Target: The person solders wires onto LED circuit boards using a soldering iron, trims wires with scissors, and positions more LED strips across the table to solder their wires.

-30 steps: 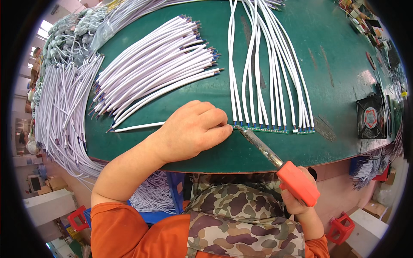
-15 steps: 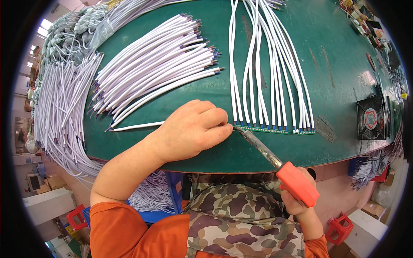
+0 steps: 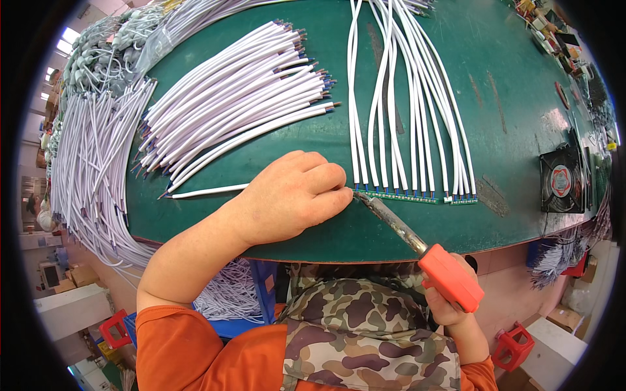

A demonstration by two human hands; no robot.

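Observation:
My right hand (image 3: 450, 296) grips a soldering iron (image 3: 450, 277) by its red handle. The iron's tip touches or nearly touches the left end of a narrow green circuit board strip (image 3: 398, 195) near the table's front edge. Closed fingers of my left hand (image 3: 297, 192) pinch a white cable (image 3: 212, 191), whose tail sticks out to the left behind the wrist. Its front end is hidden by the fingers, beside the iron's tip. Several white cables (image 3: 414, 98) run away from the strip, their blue and brown wire ends at its pads.
A pile of cut white cables (image 3: 228, 98) lies on the green table (image 3: 300, 140) to the left, with another bundle (image 3: 98, 156) hanging over the left edge. At the right stands a small black fan (image 3: 562, 181). A blue crate (image 3: 266, 287) of cables is below the table.

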